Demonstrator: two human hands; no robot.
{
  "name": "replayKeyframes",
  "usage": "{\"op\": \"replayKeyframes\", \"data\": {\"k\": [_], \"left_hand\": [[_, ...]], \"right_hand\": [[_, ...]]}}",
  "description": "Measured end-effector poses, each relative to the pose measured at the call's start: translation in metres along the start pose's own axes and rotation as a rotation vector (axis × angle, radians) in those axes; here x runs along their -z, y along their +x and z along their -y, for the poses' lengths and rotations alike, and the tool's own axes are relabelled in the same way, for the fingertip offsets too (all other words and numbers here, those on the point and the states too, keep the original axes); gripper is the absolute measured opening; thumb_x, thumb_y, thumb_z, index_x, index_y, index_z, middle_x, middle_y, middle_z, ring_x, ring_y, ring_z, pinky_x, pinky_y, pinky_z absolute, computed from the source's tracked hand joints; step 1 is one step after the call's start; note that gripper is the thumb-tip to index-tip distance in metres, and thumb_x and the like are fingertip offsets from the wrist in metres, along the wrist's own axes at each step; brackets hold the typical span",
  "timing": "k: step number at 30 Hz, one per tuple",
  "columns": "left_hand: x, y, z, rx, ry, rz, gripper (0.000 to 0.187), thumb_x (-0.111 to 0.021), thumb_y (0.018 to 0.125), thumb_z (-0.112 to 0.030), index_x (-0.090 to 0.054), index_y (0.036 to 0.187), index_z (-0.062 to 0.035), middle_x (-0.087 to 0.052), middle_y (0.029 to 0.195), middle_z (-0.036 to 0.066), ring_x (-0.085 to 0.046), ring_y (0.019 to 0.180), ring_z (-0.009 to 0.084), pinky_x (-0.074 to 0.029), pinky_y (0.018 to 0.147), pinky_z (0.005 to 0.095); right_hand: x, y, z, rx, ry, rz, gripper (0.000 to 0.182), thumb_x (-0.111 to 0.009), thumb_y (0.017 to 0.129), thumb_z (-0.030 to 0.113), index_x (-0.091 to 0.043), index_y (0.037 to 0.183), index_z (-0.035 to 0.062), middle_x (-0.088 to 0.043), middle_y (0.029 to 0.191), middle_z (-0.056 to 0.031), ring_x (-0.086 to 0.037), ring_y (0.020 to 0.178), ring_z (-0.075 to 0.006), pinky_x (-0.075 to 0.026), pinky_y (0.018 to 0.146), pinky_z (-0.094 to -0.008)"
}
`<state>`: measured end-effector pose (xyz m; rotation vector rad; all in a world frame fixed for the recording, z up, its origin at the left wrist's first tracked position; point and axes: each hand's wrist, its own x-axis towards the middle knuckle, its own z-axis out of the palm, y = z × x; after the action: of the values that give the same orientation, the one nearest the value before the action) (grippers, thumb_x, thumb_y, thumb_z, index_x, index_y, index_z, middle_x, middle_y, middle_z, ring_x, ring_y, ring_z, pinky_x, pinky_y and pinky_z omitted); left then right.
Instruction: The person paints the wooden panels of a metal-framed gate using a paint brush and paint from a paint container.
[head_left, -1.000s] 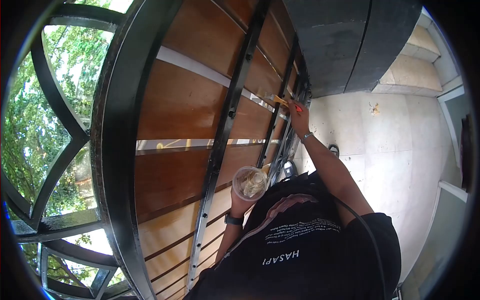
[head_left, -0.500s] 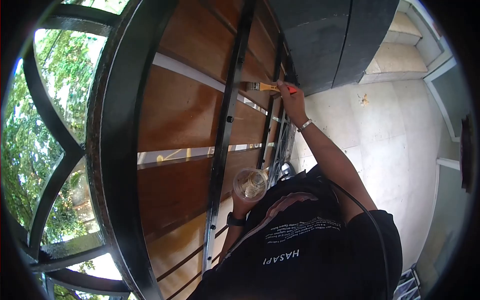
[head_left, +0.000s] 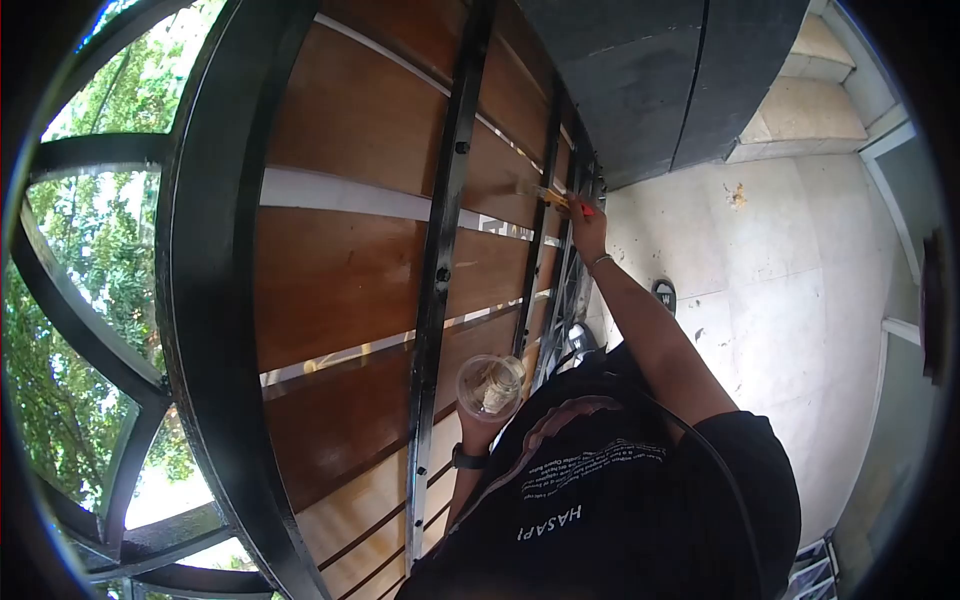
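Note:
My right hand (head_left: 588, 228) is closed around the handle of a paintbrush (head_left: 553, 198) with a yellow and red handle. Its bristle end overlaps a brown wooden slat (head_left: 500, 180) beside a black metal upright of the gate, and the bristles are partly blurred. Lower down, close to my body, my left hand (head_left: 480, 430) grips a clear plastic cup (head_left: 490, 388) from below. A small amount of pale liquid shows inside the cup. My left fingers are mostly hidden behind it.
Black metal bars (head_left: 440, 260) cross the brown slats, with bolt heads along them. Green foliage (head_left: 80, 260) shows through the curved frame at left. A dark panel (head_left: 630, 80) stands ahead, near tiled steps (head_left: 800, 115). Pale floor tiles (head_left: 770, 250) lie to the right.
My right hand and the brush have shifted slightly down and to the right in view. The camera view has turned, and a second shoe now shows on the floor.

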<state>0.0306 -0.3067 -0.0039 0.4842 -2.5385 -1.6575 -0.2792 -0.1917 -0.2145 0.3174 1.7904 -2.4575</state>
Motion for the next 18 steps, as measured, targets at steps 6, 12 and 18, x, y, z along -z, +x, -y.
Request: {"op": "replayKeyframes", "data": {"k": [6, 12, 18], "left_hand": [[-0.013, -0.003, -0.019, 0.05, -0.055, -0.067, 0.077, -0.085, 0.066, -0.002, -0.046, 0.132, -0.0023, -0.057, 0.13, 0.015, -0.058, 0.119, 0.0264, -0.049, 0.102, 0.0395], [-0.031, -0.005, -0.032, 0.071, -0.028, -0.099, 0.076, -0.083, 0.068, -0.003, -0.045, 0.133, -0.002, -0.055, 0.132, 0.016, -0.057, 0.12, 0.0275, -0.047, 0.104, 0.0398], [-0.049, -0.011, -0.03, 0.058, 0.022, -0.073, 0.082, -0.082, 0.07, -0.003, -0.038, 0.139, -0.0025, -0.051, 0.138, 0.018, -0.051, 0.128, 0.0295, -0.042, 0.109, 0.0415]], "right_hand": [[0.009, 0.011, -0.003, 0.0, -0.287, -0.056, 0.037, -0.061, 0.096, 0.035, -0.072, 0.104, 0.0, -0.073, 0.076, -0.01, -0.07, 0.069, -0.0161, -0.052, 0.06, -0.0304], [-0.025, 0.024, 0.076, 0.068, -0.079, 0.12, 0.042, -0.059, 0.098, 0.035, -0.069, 0.108, -0.0041, -0.073, 0.089, -0.0106, -0.07, 0.077, -0.0167, -0.054, 0.071, -0.0283], [-0.011, 0.023, 0.078, 0.037, 0.159, 0.183, 0.04, -0.057, 0.1, 0.033, -0.068, 0.111, -0.0039, -0.073, 0.093, -0.0107, -0.068, 0.087, -0.0139, -0.053, 0.08, -0.0275]]}}
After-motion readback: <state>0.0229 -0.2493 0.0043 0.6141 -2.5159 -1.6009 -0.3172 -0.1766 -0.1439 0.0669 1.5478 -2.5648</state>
